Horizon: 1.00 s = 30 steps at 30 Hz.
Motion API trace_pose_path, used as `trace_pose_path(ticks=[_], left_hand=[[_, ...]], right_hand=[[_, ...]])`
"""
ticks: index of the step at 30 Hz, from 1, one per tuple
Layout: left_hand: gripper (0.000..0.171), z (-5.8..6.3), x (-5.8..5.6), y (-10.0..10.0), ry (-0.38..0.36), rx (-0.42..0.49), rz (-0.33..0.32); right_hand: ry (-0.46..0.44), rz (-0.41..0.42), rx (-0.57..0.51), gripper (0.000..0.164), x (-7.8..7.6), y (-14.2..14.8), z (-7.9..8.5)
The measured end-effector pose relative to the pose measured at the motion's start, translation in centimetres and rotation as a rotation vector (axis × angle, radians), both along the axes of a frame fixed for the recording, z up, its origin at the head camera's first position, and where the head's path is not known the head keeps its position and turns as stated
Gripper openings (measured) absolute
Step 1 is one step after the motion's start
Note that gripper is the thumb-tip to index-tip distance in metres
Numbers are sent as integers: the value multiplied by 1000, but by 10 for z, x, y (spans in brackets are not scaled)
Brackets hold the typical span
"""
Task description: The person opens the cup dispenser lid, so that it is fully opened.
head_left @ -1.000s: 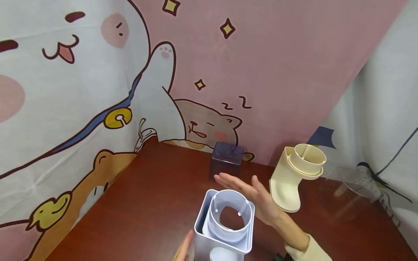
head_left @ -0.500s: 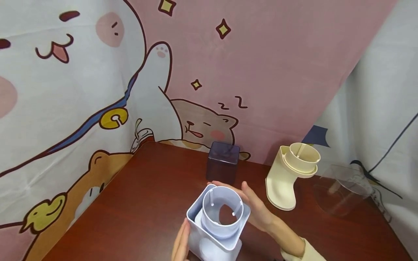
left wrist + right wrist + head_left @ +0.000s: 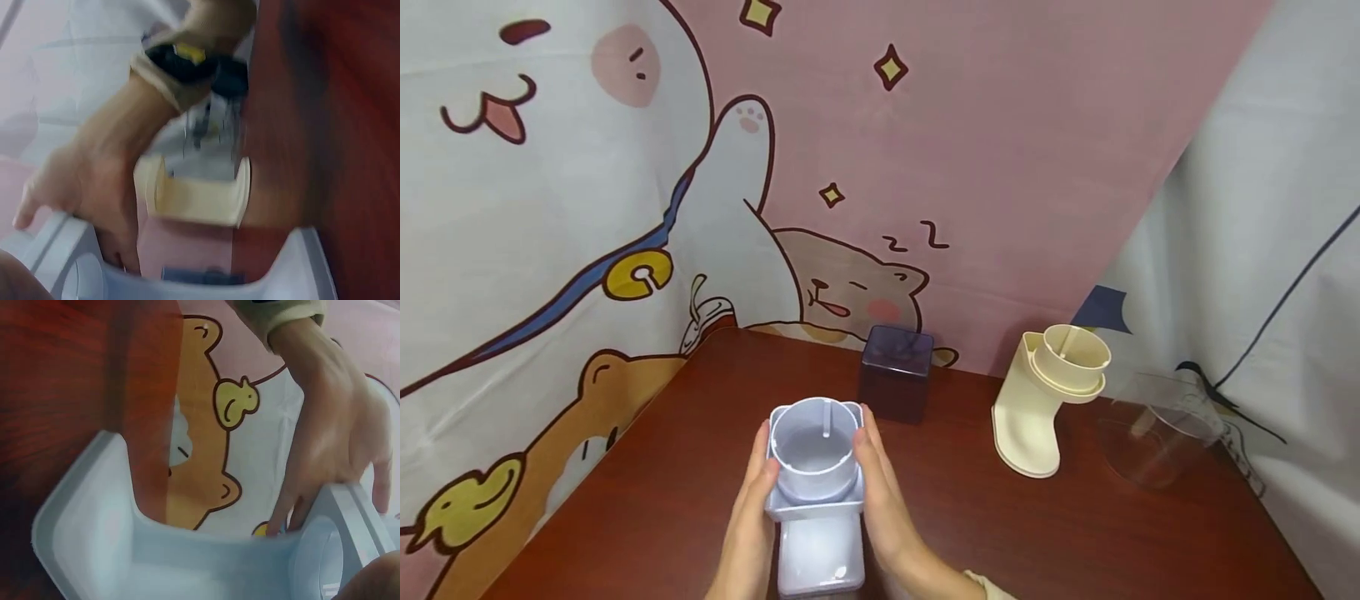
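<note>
In the head view, a pale blue-white plastic feeder base (image 3: 822, 550) stands upright near the front, with a round collar (image 3: 814, 450) on its squared top. My left hand (image 3: 749, 517) grips the upper part from the left, and my right hand (image 3: 887, 500) grips it from the right, thumbs toward me. The left wrist view shows the right hand (image 3: 100, 187) against the base's side. From the right wrist view, the left hand (image 3: 337, 431) holds the opposite side, and the base's curved hollow (image 3: 187, 562) is visible. Its foot's contact with the table cannot be judged.
A similar cream feeder base (image 3: 1028, 425) stands at the right on the dark red table (image 3: 685, 467). A dark translucent box (image 3: 895, 375) sits at the back, and a clear container (image 3: 1157, 442) at the far right. Printed cloth (image 3: 1000, 167) hangs behind.
The pale base has moved left and turned so its narrow foot points toward me. My hands, earlier flatter and farther apart around it, have closed in and now grip both sides.
</note>
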<state>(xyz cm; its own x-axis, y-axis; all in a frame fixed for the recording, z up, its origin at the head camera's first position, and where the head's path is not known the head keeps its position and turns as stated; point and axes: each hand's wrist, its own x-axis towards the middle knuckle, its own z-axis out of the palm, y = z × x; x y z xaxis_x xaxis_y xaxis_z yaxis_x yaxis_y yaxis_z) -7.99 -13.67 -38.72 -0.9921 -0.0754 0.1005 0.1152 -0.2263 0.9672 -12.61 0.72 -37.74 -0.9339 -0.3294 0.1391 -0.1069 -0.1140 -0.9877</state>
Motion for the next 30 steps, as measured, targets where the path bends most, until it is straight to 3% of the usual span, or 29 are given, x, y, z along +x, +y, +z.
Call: trace_pose_path(ticks=[5, 12, 21, 30], left_hand=[[63, 8, -23, -17, 13, -10, 77], [73, 4, -78, -41, 28, 47, 140], [77, -3, -153, -81, 22, 5, 117], [83, 4, -224, -93, 14, 33, 38]], right_hand=[[-4, -102, -2, 72, -19, -31, -6], [37, -256, -40, 79, -64, -71, -11], [85, -352, 35, 100, -128, -113, -15], [105, -414, 166, 105, -193, -118, -9]])
